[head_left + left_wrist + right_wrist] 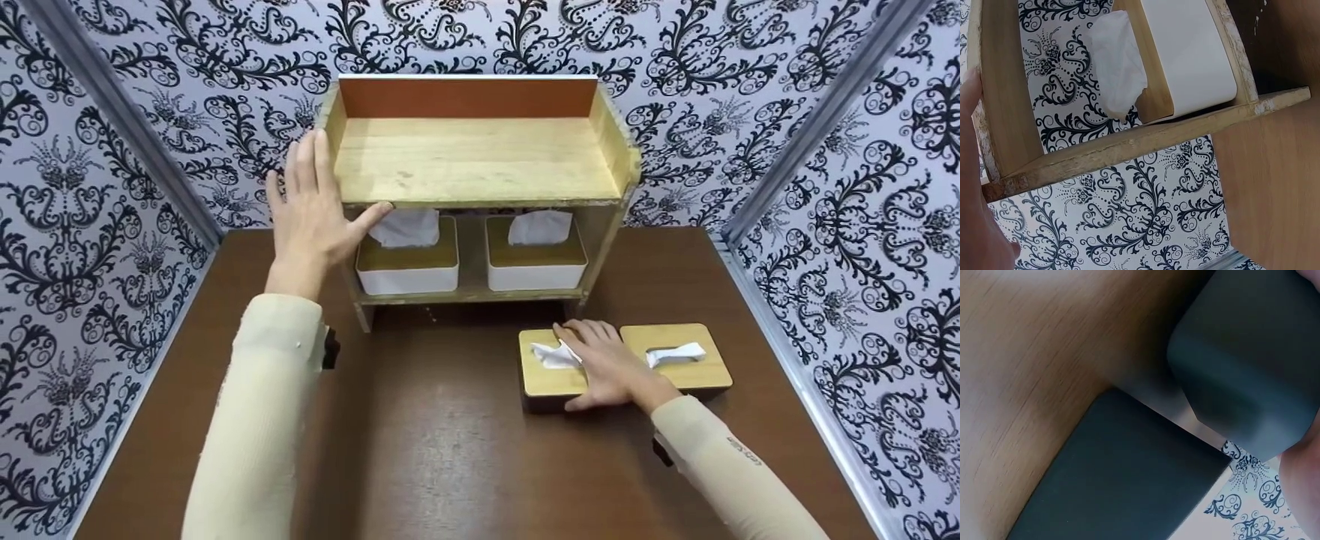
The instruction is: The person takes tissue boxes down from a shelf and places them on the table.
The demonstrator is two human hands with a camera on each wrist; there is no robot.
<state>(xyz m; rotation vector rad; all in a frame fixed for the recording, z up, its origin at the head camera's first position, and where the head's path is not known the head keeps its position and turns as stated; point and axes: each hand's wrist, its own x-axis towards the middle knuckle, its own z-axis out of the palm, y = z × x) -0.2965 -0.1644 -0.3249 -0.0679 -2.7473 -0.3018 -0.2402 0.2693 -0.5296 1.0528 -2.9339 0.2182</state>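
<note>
Black-and-white scrollwork walls (pixel 487 34) enclose a brown wood-grain counter (pixel 439 457) on the back, left and right. At the far side of it stands a wooden shelf unit (pixel 480 157) with a reddish-brown back panel (pixel 469 99) above its top board. On the lower shelf sit two white-sided tissue boxes, side by side and apart: the left white box (pixel 409 281) and the right white box (pixel 537 278), both with wooden lids and tissue poking out.

Left hand (pixel 307 225): fingers stretched out along the outside of the unit's left side, thumb laid on the front edge of the top board — its grip is spread, not curled.

Right hand (pixel 611 367): over the left dark tissue box (pixel 540 384), fingers on the far side and thumb on the near side, so the grip is closed around that box. Just to its right on the counter is the right dark tissue box (pixel 675 337), also wooden-lidded with white tissue in its slot. Pale sleeves (pixel 262 397) cover both forearms.
</note>
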